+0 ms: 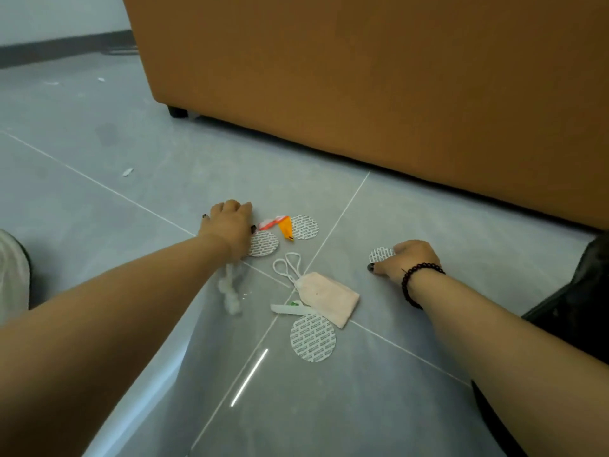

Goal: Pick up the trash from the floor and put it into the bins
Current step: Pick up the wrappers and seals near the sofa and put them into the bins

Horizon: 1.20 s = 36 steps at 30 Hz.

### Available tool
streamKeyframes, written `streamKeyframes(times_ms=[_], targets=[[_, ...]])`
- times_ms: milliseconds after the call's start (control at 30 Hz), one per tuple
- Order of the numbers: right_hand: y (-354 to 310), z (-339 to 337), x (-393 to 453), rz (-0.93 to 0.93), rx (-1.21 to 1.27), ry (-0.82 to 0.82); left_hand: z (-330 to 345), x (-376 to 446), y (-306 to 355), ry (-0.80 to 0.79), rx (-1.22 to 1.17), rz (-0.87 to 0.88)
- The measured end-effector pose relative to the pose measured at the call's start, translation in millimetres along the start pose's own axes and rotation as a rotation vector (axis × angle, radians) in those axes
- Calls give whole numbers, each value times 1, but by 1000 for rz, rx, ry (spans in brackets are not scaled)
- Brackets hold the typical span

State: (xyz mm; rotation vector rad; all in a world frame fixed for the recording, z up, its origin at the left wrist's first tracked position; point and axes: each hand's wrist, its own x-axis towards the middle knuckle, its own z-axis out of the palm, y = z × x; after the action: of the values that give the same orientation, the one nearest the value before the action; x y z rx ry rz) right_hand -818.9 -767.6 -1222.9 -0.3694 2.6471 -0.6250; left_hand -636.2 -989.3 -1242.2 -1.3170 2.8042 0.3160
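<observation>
The right hand (pixel 410 258) curls its fingers onto a round paper disc (pixel 379 254) lying flat on the floor (pixel 99 199), the left hand (pixel 230 225) is closed, on what I cannot tell, and it helps to slide a nail under the disc's edge, while the pink pouch (pixel 326 298) between them points its strings toward the couch (pixel 362 77).
</observation>
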Motion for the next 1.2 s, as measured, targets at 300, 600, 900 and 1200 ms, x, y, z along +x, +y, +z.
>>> streamKeyframes(times_ms=[300,600,900,1200], targets=[[-30,-3,-4,21,290,-22,-12,-54,-21,335,-546,-34],[-141,64,-6,-127,351,-215,-11,-70,-14,6,-520,-72],[-132,77,-25,-26,-4,-145,31,-95,-21,318,-626,-82],[-87,76,-72,-127,-126,-122,24,-136,-25,321,-707,-76]])
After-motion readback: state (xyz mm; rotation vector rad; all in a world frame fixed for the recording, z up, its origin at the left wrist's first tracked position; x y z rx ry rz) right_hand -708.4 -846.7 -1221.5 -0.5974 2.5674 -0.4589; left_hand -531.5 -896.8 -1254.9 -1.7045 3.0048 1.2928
